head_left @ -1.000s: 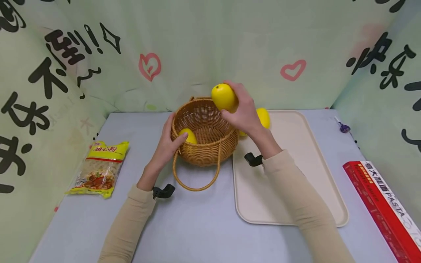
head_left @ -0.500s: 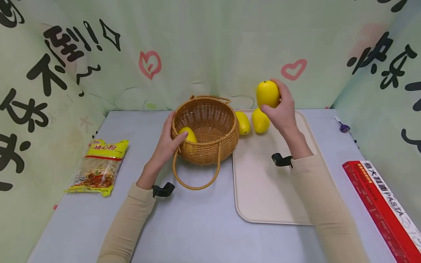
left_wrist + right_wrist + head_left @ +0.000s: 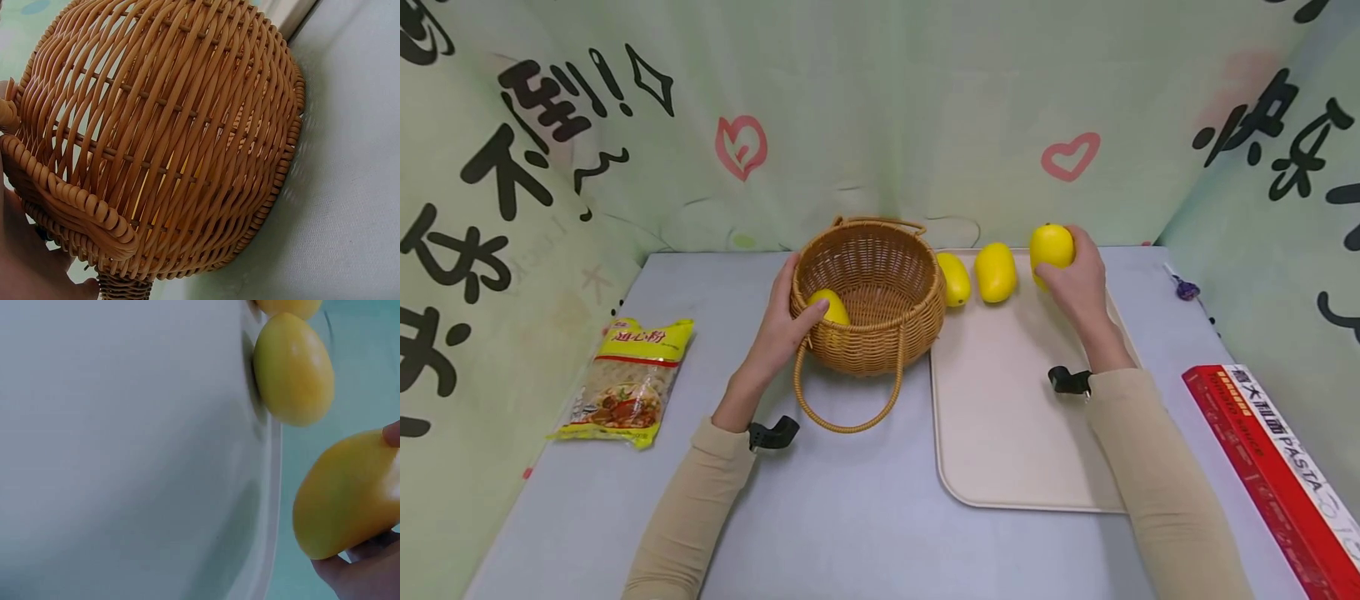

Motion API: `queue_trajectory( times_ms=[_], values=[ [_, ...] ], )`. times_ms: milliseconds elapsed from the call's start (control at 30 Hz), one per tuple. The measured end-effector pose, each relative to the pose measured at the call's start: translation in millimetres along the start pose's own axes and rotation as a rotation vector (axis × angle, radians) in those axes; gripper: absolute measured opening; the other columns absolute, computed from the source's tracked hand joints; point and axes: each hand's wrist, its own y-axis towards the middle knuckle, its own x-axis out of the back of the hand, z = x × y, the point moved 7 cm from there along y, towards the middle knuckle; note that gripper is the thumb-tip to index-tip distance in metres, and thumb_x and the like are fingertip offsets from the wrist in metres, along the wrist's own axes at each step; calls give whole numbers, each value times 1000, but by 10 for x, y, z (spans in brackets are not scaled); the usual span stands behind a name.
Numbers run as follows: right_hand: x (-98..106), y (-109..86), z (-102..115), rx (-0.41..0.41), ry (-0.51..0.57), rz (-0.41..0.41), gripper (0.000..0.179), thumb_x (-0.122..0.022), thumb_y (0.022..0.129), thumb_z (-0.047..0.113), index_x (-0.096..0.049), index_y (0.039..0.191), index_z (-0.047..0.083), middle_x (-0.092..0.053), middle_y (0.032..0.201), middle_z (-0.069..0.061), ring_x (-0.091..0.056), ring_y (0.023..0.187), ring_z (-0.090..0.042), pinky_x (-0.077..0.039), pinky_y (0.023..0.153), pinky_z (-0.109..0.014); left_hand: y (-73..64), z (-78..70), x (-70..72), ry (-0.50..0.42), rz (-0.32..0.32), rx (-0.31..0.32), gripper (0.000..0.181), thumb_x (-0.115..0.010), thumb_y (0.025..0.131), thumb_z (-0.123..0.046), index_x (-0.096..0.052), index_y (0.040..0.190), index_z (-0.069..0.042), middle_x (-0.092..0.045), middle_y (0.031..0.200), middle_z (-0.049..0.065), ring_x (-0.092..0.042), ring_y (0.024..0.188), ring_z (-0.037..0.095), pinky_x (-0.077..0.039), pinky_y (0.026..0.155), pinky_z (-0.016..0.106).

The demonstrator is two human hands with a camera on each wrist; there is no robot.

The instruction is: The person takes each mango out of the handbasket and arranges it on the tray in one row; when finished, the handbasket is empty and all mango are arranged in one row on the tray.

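My left hand [image 3: 775,329] grips the left rim of a brown wicker basket [image 3: 880,354], its thumb over the edge. One yellow mango [image 3: 831,307] lies inside the basket at the left. In the left wrist view, yellow shows through the weave of the basket [image 3: 187,112]. My right hand [image 3: 1078,279] holds another mango [image 3: 1051,245] over the far right part of a beige tray [image 3: 1030,417]. The right wrist view shows this held mango [image 3: 347,494] apart from the tray surface. Two more mangoes, a middle mango [image 3: 996,273] and a left mango [image 3: 955,280], lie along the tray's far edge.
At the left lies a yellow noodle bag [image 3: 625,383]. A long red pasta box [image 3: 1270,467] lies at the right edge, with a small purple-wrapped lollipop [image 3: 1186,291] behind it. The basket's front handle [image 3: 848,431] hangs down toward the table. A printed curtain [image 3: 880,125] stands behind.
My right hand has carried its mango from above the basket to the right and lowered it over the tray's far right. My left hand stays on the basket.
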Motion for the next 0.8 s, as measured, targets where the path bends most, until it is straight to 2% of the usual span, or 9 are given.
queue_trajectory(
  times_ms=[167, 267, 333, 500, 733, 800],
  values=[
    [-69, 22, -184, -74, -35, 66, 78, -54, 90, 22, -19, 158, 12, -34, 155, -19, -39, 128, -39, -35, 107, -57, 58, 173, 6, -3, -2, -6, 86, -60, 95, -24, -6, 161, -13, -5, 168, 10, -13, 154, 32, -20, 122, 54],
    [-113, 46, -278, -85, -46, 94, 78, -54, 91, 23, -17, 158, 9, -34, 155, -21, -38, 128, -40, -34, 108, -57, 111, 327, 7, -5, -11, -16, 87, -61, 95, -27, -6, 161, -18, -5, 168, 6, -14, 154, 30, -21, 122, 54],
    [-140, 62, -324, -82, -54, 109, 77, -53, 92, 23, -17, 158, 7, -33, 156, -22, -38, 130, -41, -33, 110, -58, 127, 372, 8, -2, -20, -22, 86, -61, 95, -29, -6, 161, -23, -6, 168, 3, -14, 154, 27, -21, 122, 53],
    [-207, 87, -371, -81, -69, 150, 78, -50, 94, 23, -12, 159, 4, -22, 162, -22, -29, 143, -43, -24, 119, -58, 133, 387, 8, 4, -27, -36, 85, -62, 94, -34, -8, 161, -29, -8, 168, -2, -16, 154, 22, -21, 123, 51],
    [-254, 92, -348, -80, -72, 164, 71, -42, 100, 26, -10, 160, 4, -19, 164, -21, -22, 149, -42, -18, 122, -57, 131, 376, 9, 2, -33, -56, 87, -62, 94, -38, -9, 161, -21, -9, 167, -2, -16, 154, 22, -21, 122, 53],
    [-267, 90, -343, -83, -68, 171, 69, -40, 101, 27, -11, 160, 4, -19, 164, -21, -22, 149, -41, -17, 122, -57, 131, 379, 14, 2, -33, -51, 87, -62, 94, -37, -9, 161, -22, -9, 167, -2, -16, 154, 22, -21, 123, 53]
  ],
)
